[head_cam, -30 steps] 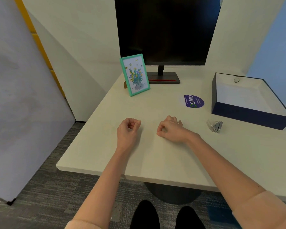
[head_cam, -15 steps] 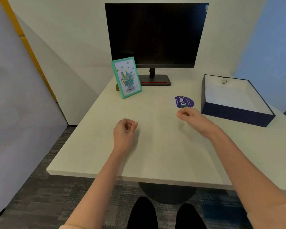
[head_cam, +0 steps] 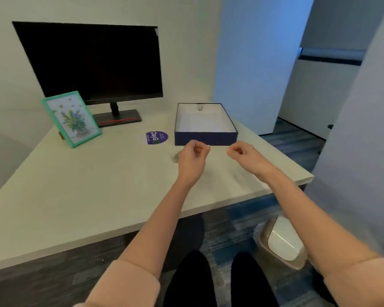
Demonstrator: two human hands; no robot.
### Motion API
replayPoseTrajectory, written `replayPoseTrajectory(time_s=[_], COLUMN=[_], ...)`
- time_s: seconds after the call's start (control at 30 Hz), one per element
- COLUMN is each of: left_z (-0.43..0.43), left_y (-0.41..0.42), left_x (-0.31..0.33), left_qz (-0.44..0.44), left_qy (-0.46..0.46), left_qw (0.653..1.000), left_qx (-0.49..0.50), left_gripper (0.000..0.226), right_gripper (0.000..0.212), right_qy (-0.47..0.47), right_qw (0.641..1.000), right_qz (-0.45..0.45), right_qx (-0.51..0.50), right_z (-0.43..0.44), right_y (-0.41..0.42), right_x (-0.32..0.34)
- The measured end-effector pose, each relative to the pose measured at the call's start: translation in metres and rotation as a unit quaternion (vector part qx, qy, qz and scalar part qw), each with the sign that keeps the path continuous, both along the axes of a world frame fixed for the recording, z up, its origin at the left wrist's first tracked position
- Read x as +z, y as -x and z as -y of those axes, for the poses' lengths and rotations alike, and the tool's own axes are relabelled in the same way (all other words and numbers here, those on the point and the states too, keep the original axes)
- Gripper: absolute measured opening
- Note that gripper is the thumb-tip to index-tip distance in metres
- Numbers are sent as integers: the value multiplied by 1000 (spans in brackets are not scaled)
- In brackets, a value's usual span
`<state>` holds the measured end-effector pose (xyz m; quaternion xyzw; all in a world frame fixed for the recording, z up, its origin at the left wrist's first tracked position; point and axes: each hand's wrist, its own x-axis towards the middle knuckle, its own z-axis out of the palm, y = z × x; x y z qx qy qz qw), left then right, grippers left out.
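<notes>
Packet (head_cam: 175, 157), blurred and half hidden behind clenched left hand (head_cam: 192, 161); right hand (head_cam: 245, 155) clenched too, both empty

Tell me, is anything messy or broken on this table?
Nothing looks spilled or broken. The only loose bit is a small clear packet lying on the table, half hidden behind the left hand, near the open box.

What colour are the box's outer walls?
Dark navy box, white inside; head view shows it best.
</notes>
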<state>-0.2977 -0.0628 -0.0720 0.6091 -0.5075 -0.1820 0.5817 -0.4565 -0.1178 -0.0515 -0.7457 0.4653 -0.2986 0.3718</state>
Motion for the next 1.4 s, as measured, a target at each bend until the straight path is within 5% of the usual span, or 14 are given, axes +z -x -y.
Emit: replayPoseTrajectory(time_s=[0.23,0.5,0.97,1.4], left_z=[36,53,167,233], left_y=[163,271,289,300], left_x=[-2,-83,-310,-429], left_qz=[10,37,61,268], left_qy=[-22,-124,-366,-395], left_qw=[982,943,896,846], left_qx=[-185,-308,-243,-238], left_gripper=[11,13,11,10], right_gripper=[15,7,18,9], right_qy=[0,-81,-296,-261], right_qw=[988,965,918,925], right_qz=[0,22,-1,-137], right_qx=[-156,-249,-265,-240], right_z=[-4,-1,88,154], right_y=[167,259,276,267], right_x=[-13,-85,-324,-440])
